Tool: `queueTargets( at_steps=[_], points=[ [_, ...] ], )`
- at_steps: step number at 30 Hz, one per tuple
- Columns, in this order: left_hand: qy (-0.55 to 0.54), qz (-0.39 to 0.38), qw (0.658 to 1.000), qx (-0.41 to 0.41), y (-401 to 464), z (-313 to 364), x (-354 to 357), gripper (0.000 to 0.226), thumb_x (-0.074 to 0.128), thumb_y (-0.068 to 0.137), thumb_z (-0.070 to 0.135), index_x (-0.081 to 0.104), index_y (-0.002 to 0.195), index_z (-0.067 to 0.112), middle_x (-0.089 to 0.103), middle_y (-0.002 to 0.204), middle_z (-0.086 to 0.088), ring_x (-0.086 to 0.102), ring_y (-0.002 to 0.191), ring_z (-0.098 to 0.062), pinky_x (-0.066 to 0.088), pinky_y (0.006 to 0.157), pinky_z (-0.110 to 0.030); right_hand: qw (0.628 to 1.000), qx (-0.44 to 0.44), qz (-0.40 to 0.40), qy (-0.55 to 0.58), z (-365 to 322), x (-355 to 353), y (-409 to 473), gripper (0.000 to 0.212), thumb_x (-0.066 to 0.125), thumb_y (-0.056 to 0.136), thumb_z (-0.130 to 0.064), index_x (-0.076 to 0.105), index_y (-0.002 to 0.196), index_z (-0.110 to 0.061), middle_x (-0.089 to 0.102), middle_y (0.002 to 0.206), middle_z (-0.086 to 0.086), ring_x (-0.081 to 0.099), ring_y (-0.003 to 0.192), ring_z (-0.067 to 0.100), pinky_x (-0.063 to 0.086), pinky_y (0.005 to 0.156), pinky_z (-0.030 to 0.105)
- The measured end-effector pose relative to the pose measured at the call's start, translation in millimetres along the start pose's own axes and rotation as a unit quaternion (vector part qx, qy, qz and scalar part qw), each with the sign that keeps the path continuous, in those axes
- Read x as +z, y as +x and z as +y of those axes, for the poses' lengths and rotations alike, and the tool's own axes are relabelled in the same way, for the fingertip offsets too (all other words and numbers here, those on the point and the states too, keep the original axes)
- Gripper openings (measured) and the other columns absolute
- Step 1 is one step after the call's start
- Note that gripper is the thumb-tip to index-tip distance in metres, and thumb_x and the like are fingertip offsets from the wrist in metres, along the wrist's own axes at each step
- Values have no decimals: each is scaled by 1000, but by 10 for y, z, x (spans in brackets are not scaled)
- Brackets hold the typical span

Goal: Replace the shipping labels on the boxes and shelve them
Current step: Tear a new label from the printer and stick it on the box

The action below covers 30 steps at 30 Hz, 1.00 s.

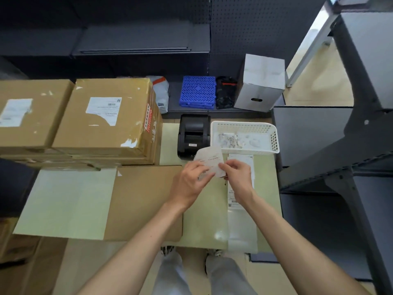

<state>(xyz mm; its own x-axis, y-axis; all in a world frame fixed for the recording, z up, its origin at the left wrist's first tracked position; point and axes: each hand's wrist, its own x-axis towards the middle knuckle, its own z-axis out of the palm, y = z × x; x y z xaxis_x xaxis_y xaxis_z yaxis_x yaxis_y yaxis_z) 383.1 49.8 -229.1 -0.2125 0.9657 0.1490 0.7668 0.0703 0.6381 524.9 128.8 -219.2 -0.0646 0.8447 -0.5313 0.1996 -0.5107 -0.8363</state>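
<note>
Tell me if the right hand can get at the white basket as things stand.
Probably yes. The basket sits just beyond the right hand with nothing between, but that hand and the left hand pinch a label that must go first.

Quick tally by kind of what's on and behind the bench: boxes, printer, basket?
Brown cardboard boxes: 3
White box: 1
Label printer: 1
White basket: 1
Blue grid tile: 1
Total: 7

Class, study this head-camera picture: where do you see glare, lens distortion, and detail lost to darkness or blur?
Head view: a glare spot on the glossy green table; wide-angle bending tilts the shelf frame at right; the dark shelving behind loses detail; print on the label pinched by the left hand and right hand is too soft to read.
</note>
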Motion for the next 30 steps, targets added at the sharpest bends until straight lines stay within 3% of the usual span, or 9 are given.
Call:
queueTargets(
  at_steps=[3,6,9,13,15,18,25,30],
  points=[
    [-36,28,990,-133,-7,-87,-79,23,69,93,36,69,109,20,60,107,9,59,90,-9,48,76,-26,1000,-4,-17,15,-24,46,-47,8,73,85,-16,70,84,-8,69,77,2,59,65,9,48,61,21],
    [-126,66,947,-287,12,-179,-164,29,75,89,34,59,111,24,57,103,10,55,87,-8,46,77,-23,999,-18,-34,31,-42,129,-99,8,72,86,-14,71,86,-6,71,81,4,61,67,8,48,60,17],
    [-230,74,903,-355,0,-277,-276,17,76,90,29,65,101,22,66,91,8,57,81,-7,44,68,-11,998,-20,-48,34,-18,226,-154,7,71,87,-14,72,89,-7,73,85,3,64,73,7,49,66,20],
    [-260,78,883,-384,-116,-495,-455,9,73,92,22,72,83,22,71,82,4,58,75,-10,45,65,-15,997,-2,-67,36,79,410,-224,7,71,87,-14,71,89,-7,74,88,6,65,79,12,51,71,26],
    [-259,58,882,-390,-221,-612,-568,9,71,94,20,73,85,20,73,85,5,62,77,-10,46,67,-13,997,8,-72,25,122,546,-270,4,71,86,-12,70,86,-8,74,87,7,65,79,15,50,70,28],
    [-233,15,890,-391,-396,-785,-763,6,68,96,21,73,94,18,73,94,8,66,88,-6,46,70,-13,996,22,-83,16,203,788,-370,3,70,87,-7,67,88,-7,72,88,7,64,73,11,49,60,18],
    [-209,-15,898,-387,-698,-1277,-1150,8,68,96,25,73,97,19,73,95,8,67,91,-10,48,74,-17,996,32,-85,-22,435,1327,-634,24,73,82,-6,67,104,-13,74,94,8,69,77,15,49,58,18],
    [-212,-43,908,-359,-823,-1572,-1358,6,70,95,22,74,92,20,73,93,7,67,91,-12,52,81,-22,996,23,-61,-62,640,1617,-793,6,73,82,-15,68,85,-16,74,92,11,67,77,22,55,72,39]
  ],
)
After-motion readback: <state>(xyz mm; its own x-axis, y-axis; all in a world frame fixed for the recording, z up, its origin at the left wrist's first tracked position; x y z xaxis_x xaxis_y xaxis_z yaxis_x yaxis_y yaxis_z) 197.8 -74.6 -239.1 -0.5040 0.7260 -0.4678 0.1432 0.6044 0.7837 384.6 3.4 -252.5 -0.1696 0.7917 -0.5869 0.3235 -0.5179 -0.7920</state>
